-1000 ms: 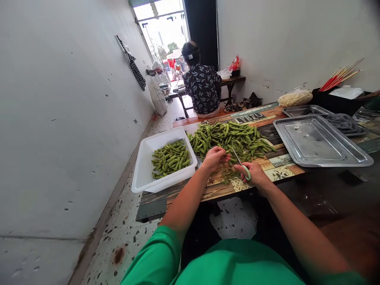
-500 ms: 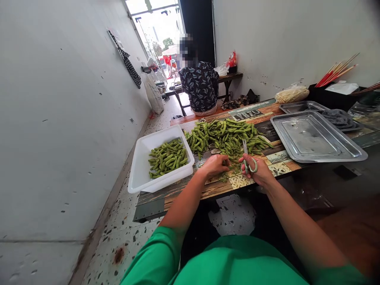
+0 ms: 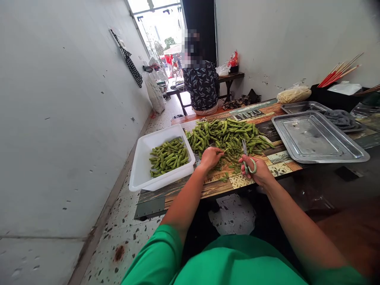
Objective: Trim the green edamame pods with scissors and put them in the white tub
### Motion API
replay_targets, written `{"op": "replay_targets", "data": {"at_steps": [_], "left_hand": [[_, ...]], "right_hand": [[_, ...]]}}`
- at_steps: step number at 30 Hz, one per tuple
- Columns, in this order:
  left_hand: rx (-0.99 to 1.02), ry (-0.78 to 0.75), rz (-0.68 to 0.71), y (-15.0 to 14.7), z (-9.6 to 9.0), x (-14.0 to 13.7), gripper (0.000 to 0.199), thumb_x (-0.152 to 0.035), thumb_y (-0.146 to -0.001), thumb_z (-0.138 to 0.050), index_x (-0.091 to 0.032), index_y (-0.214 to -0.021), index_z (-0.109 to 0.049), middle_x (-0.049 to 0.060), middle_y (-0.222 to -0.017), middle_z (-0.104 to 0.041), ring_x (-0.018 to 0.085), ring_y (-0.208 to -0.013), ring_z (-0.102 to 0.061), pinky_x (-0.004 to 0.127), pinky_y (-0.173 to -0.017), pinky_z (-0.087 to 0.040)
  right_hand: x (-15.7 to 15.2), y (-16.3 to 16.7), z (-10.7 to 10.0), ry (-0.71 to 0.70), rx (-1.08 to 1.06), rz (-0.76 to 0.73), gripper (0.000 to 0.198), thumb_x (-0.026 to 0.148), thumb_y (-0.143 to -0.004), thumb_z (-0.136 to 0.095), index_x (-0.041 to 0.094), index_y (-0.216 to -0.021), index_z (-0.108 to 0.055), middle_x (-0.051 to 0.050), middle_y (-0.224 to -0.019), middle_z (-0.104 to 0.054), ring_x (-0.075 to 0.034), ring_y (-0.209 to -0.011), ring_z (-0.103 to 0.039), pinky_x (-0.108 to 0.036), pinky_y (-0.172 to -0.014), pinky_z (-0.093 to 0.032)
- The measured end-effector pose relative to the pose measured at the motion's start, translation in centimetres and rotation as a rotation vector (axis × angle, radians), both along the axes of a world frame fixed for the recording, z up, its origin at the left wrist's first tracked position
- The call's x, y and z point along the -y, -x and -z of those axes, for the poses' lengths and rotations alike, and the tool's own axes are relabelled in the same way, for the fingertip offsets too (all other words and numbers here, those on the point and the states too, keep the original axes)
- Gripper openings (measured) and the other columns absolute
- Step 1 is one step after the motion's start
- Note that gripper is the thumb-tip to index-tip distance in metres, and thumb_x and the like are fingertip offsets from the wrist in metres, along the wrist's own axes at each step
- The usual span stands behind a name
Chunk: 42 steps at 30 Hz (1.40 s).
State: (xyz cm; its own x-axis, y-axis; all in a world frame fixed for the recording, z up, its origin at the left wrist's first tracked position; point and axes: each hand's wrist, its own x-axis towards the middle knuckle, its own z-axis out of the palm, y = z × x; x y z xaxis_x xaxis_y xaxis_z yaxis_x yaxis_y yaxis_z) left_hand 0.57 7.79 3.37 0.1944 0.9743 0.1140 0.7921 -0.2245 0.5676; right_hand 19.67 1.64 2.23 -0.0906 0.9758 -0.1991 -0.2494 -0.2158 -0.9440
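My right hand (image 3: 259,171) is wrapped round the pale green handles of a pair of scissors (image 3: 245,147), whose metal blades point away from me. Left of it, my left hand (image 3: 211,157) is closed in a pinch on a green soybean pod, mostly hidden by the fingers. Both hands are at the near side of a heap of green soybean pods (image 3: 228,132) spread over the patterned table (image 3: 178,198). Small green trimmings (image 3: 225,178) lie between the hands. At the left, a white plastic tub (image 3: 139,158) holds more pods (image 3: 169,156).
On the right lie a metal tray (image 3: 317,136), a dark grey cloth (image 3: 340,118), a bag of pale thin strands (image 3: 293,94) and red-tipped sticks (image 3: 337,75) in a black box. Beyond the table a person (image 3: 202,85) sits facing away. A white wall (image 3: 59,118) runs along the left.
My left hand has moved slightly left and away from me, its fingers now raised off the trimmings in a pinch. The right hand with the scissors has hardly moved.
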Motion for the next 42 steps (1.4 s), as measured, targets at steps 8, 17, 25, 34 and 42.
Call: {"op": "replay_targets", "data": {"at_steps": [8, 17, 25, 34, 42], "left_hand": [[0.551, 0.252, 0.056, 0.41, -0.16, 0.13, 0.035, -0.042, -0.081, -0.056, -0.01, -0.085, -0.071, -0.006, -0.046, -0.033, 0.007, -0.045, -0.027, 0.022, -0.048, -0.022], [0.7, 0.357, 0.073, -0.02, 0.09, 0.24, 0.019, -0.032, -0.073, -0.058, -0.014, -0.066, -0.059, -0.006, -0.049, -0.032, 0.005, -0.044, -0.025, 0.022, -0.045, -0.019], [0.658, 0.343, 0.093, 0.0, 0.0, 0.28, 0.033, -0.045, -0.072, -0.062, -0.012, -0.073, -0.065, -0.005, -0.049, -0.037, 0.006, -0.044, -0.029, 0.022, -0.046, -0.022], [0.503, 0.234, 0.156, 0.26, -0.08, 0.27, 0.046, -0.057, -0.069, -0.063, -0.012, -0.08, -0.07, -0.005, -0.052, -0.042, 0.007, -0.05, -0.032, 0.022, -0.05, -0.023], [0.512, 0.255, 0.137, 0.17, -0.34, 0.32, 0.039, -0.051, -0.069, -0.065, -0.013, -0.075, -0.07, -0.005, -0.05, -0.04, 0.007, -0.049, -0.029, 0.023, -0.048, -0.02]], "right_hand": [[-0.21, 0.42, 0.32, -0.005, 0.206, -0.165, 0.051, 0.064, -0.062, -0.073, 0.016, -0.074, -0.059, 0.0, -0.054, -0.059, -0.01, -0.04, -0.053, -0.017, -0.027, -0.031], [-0.29, 0.4, 0.38, -0.029, 0.304, -0.234, 0.051, 0.065, -0.066, -0.069, 0.015, -0.073, -0.059, 0.0, -0.054, -0.058, -0.008, -0.039, -0.05, -0.017, -0.029, -0.032], [0.25, 0.89, -0.31, -0.01, 0.365, -0.194, 0.046, 0.06, -0.063, -0.072, 0.017, -0.065, -0.056, 0.003, -0.048, -0.054, -0.008, -0.036, -0.047, -0.017, -0.03, -0.026], [-0.31, 0.41, 0.39, -0.016, 0.353, -0.27, 0.042, 0.055, -0.064, -0.073, 0.017, -0.066, -0.055, 0.003, -0.049, -0.055, -0.008, -0.037, -0.047, -0.017, -0.03, -0.026], [0.13, 0.69, -0.11, -0.035, 0.393, -0.252, 0.044, 0.057, -0.063, -0.073, 0.018, -0.061, -0.053, 0.004, -0.044, -0.052, -0.008, -0.033, -0.043, -0.02, -0.032, -0.026]]}}
